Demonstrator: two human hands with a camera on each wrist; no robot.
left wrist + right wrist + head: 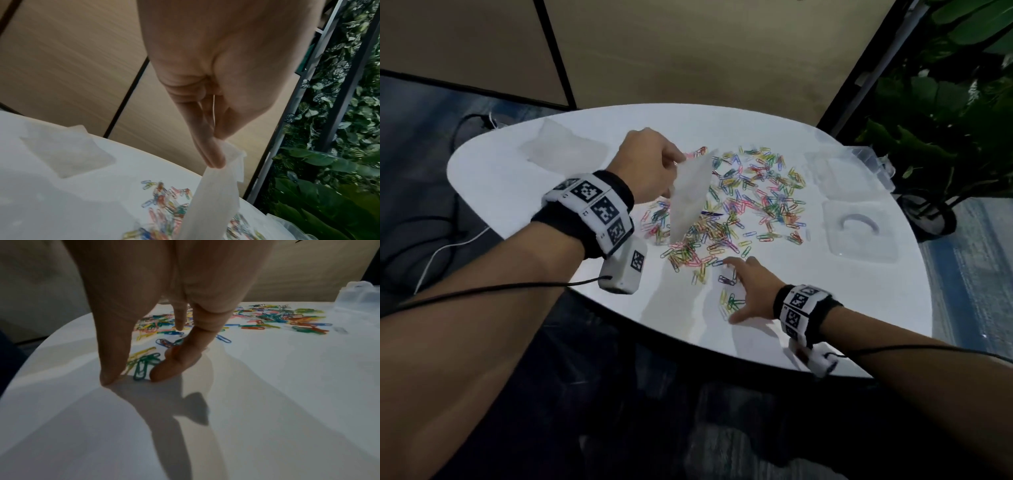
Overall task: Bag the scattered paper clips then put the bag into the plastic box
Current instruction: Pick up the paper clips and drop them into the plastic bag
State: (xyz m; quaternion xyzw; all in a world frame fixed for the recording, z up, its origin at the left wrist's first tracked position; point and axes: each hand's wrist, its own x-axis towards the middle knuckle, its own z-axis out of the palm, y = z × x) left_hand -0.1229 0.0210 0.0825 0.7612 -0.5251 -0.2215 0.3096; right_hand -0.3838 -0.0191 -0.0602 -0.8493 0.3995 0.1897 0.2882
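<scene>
— Nearest us, our right hand [751, 291] rests fingertips-down on the white table [825, 308], thumb and fingers spread around a few green and yellow paper clips [144, 363], not clearly gripping any.

— Beyond it, our left hand [650, 168] pinches the top edge of a translucent bag [690, 197], which hangs above the main scatter of coloured clips [750, 202].

— To the right, we see a clear plastic lid [859, 228] lying flat, with the plastic box [859, 164] behind it near the table's far right edge.

— At the far left lies another translucent bag [565, 150], flat. Any writing?

— Only black-and-white square markers on our wristbands [599, 205]; we can read no brand or words.
</scene>
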